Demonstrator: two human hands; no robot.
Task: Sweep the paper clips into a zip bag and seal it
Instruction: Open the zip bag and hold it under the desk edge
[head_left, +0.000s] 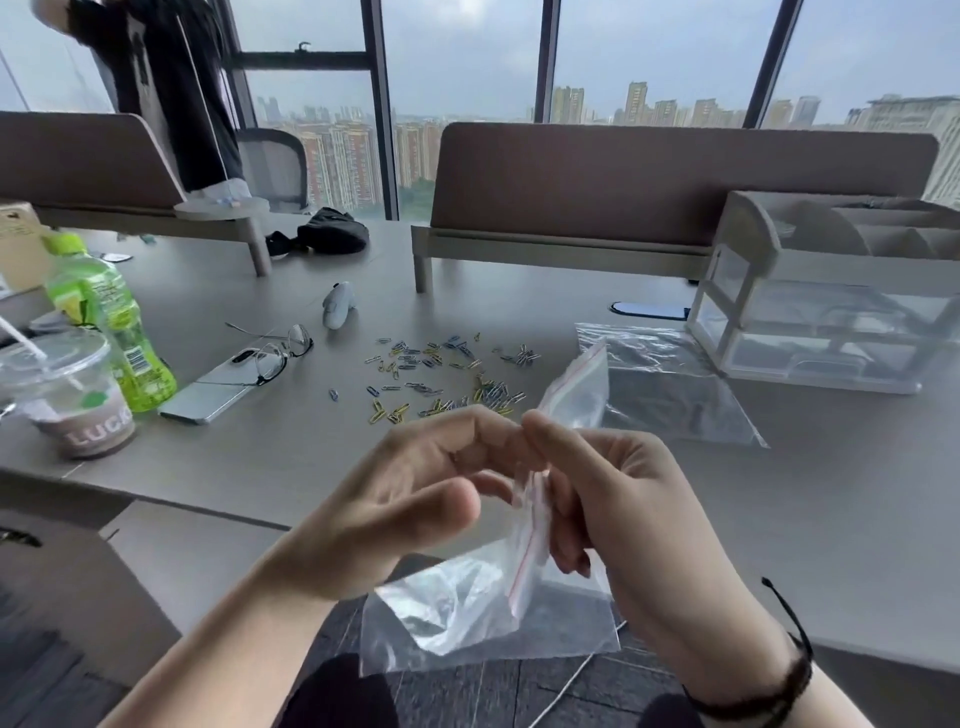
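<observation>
Several coloured paper clips (441, 376) lie scattered on the grey table, beyond my hands. I hold small clear zip bags with a red line at the mouth (524, 561) in front of me, above the table's near edge. My left hand (410, 499) and my right hand (613, 499) both pinch the bags near the top, fingertips meeting. One bag's end (576, 384) sticks up past my right fingers, and the rest hangs down over my lap.
A larger clear plastic bag (670, 384) lies flat to the right, beside a white desk organiser (831, 317). At left stand a green bottle (114, 322), a lidded cup (67, 395), a phone (218, 384) and glasses (280, 353). A white controller (337, 306) lies behind the clips.
</observation>
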